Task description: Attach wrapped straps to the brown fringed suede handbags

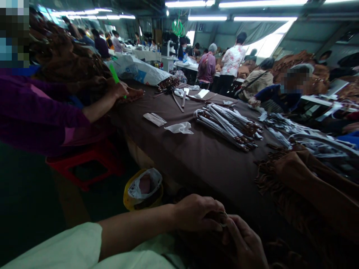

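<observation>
At the bottom of the head view, my left hand (198, 212) reaches in from a pale green sleeve, its fingers bent and pinched together. My right hand (246, 241) meets it at the fingertips, also pinching. Between them shows a small shiny ring-like piece (223, 215), perhaps metal; dim light hides its exact kind. Both hands are just off the near edge of the brown-covered table (179, 157). Brown fringed material (305, 175) lies to the right of my right hand. Dark material beneath my hands is too dim to make out.
On the table lie a bundle of wrapped straps (227, 125), a crumpled white wrapper (179, 128) and a flat packet (155, 119). A yellow bin (129, 192) with a white liner stands below my left arm. A purple-sleeved co-worker (47, 108) sits left by a red stool (84, 164).
</observation>
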Tool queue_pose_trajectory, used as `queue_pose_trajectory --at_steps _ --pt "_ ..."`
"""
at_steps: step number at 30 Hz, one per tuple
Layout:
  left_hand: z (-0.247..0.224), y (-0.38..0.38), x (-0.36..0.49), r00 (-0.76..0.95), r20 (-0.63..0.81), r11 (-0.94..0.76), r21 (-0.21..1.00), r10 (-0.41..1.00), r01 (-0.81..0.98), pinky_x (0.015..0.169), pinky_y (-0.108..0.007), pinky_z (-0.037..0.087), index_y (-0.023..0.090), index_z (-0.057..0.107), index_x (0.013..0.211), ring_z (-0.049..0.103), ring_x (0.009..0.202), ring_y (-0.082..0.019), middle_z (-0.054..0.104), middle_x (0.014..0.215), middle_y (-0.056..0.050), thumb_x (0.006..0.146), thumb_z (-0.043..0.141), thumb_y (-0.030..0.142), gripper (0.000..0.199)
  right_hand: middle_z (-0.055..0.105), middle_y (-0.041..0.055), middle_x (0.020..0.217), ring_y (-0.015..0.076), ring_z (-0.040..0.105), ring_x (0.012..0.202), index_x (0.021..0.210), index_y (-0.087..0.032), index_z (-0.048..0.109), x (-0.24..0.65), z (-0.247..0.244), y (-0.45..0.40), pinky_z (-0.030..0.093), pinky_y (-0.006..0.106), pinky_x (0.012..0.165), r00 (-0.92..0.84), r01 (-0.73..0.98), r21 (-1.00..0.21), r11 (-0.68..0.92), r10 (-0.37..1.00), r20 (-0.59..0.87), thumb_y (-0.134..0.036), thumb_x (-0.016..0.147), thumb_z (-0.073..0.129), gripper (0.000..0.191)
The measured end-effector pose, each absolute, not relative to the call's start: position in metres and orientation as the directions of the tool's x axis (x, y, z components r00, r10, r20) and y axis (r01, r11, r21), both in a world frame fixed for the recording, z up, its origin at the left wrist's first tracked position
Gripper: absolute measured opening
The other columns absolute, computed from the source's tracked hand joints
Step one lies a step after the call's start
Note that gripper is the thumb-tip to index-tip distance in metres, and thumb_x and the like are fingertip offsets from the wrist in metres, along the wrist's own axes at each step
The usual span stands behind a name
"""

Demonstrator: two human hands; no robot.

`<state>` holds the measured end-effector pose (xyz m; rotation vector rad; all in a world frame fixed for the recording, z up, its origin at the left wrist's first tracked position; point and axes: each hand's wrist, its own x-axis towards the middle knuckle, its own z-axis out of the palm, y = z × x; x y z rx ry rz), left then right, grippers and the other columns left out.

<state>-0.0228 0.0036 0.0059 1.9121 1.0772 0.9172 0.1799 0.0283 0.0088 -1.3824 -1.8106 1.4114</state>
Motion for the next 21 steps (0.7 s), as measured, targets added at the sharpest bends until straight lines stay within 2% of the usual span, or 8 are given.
queue_pose_trajectory --at_steps 5,10,17,21 --pt "-0.009 0.005 -0.019 0.358 0.277 -0.427 0.777 0.892 0.463 0.075 -0.021 0.045 0.021 0.057 0.114 0.061 0.088 -0.014 0.063 0.102 -0.005 0.086 0.056 0.052 0.042 0.053 -0.0022 0.054 0.0142 0.049 0.054 0.074 -0.02 0.063 0.176 0.008 0.029 0.039 0.023 0.054 -0.407 0.455 -0.891 0.003 0.89 -0.205 -0.058 0.085 0.051 0.041" --pt "-0.022 0.003 -0.015 0.314 0.307 -0.428 0.773 0.898 0.468 0.078 -0.021 0.046 0.019 0.058 0.11 0.06 0.095 -0.016 0.062 0.104 -0.006 0.086 0.055 0.052 0.041 0.052 -0.0025 0.052 0.0137 0.048 0.052 0.068 -0.02 0.061 0.168 0.008 0.033 0.037 0.023 0.053 -0.404 0.474 -0.88 0.023 0.894 -0.194 -0.059 0.084 0.051 0.043" --pt "-0.012 0.003 -0.021 0.252 0.166 -0.276 0.816 0.954 0.508 0.072 -0.021 0.045 0.021 0.056 0.113 0.063 0.086 -0.015 0.064 0.101 -0.003 0.084 0.056 0.056 0.046 0.051 -0.0028 0.052 0.0139 0.047 0.052 0.067 -0.02 0.06 0.162 0.005 0.041 0.037 0.023 0.054 -0.428 0.432 -0.902 -0.008 0.878 -0.213 -0.059 0.085 0.051 0.044" --pt "-0.011 0.006 -0.021 0.266 0.172 -0.293 0.794 0.949 0.532 0.072 -0.021 0.044 0.021 0.057 0.113 0.063 0.087 -0.016 0.065 0.102 -0.003 0.086 0.054 0.055 0.043 0.051 -0.0026 0.052 0.0144 0.047 0.052 0.065 -0.02 0.059 0.162 0.004 0.043 0.038 0.024 0.054 -0.422 0.41 -0.912 -0.022 0.881 -0.211 -0.061 0.083 0.051 0.046"
